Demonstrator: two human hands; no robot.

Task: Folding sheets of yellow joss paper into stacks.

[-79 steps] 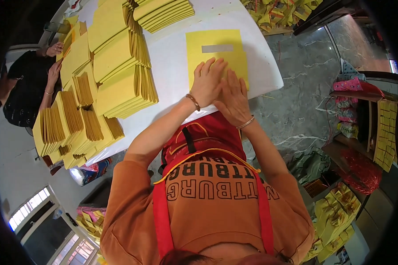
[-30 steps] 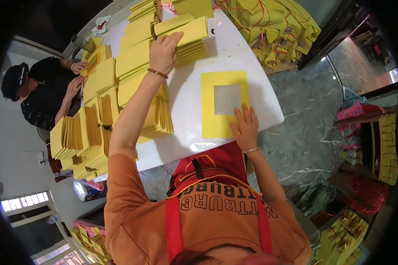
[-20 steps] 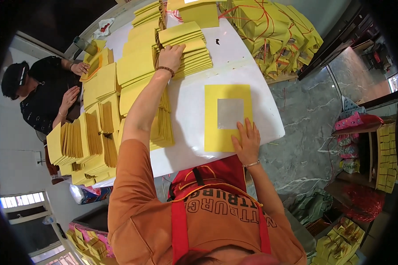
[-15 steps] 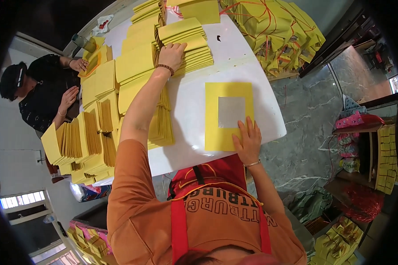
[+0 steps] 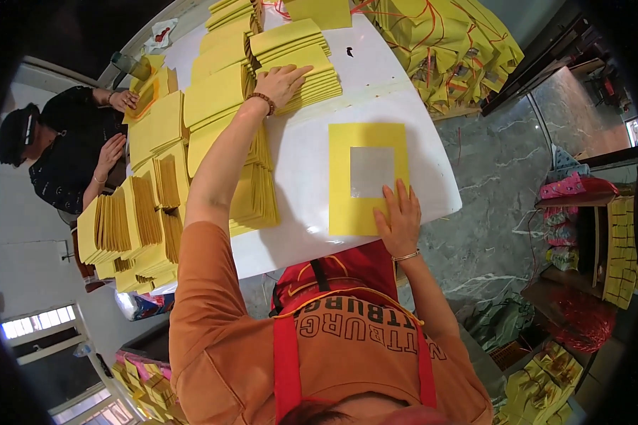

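Note:
My left hand point(image 5: 282, 85) rests with its fingers stretched out over a fanned stack of yellow paper pieces point(image 5: 319, 81) toward the far middle of the table. My right hand point(image 5: 400, 218) lies flat, fingers spread, on the lower right edge of a yellow paper sheet point(image 5: 340, 180). A grey rectangle point(image 5: 372, 170) sits in the middle of that sheet, and the fingertips reach its lower right corner. Whether the left fingertips pinch any single piece is hard to see; they look laid on top.
More yellow paper stacks point(image 5: 220, 92) fill the left of the white table point(image 5: 305, 149). Across it sits a co-worker point(image 5: 64, 156), hands at the stacks. Yellow bundles tied with red string point(image 5: 446, 49) lie beyond the far right edge. Grey marbled floor point(image 5: 475, 248) borders the right.
My left hand has shifted slightly right over the stack, its fingers now more stretched out. The sheet and my right hand appear slightly farther away; the view has also shifted a little.

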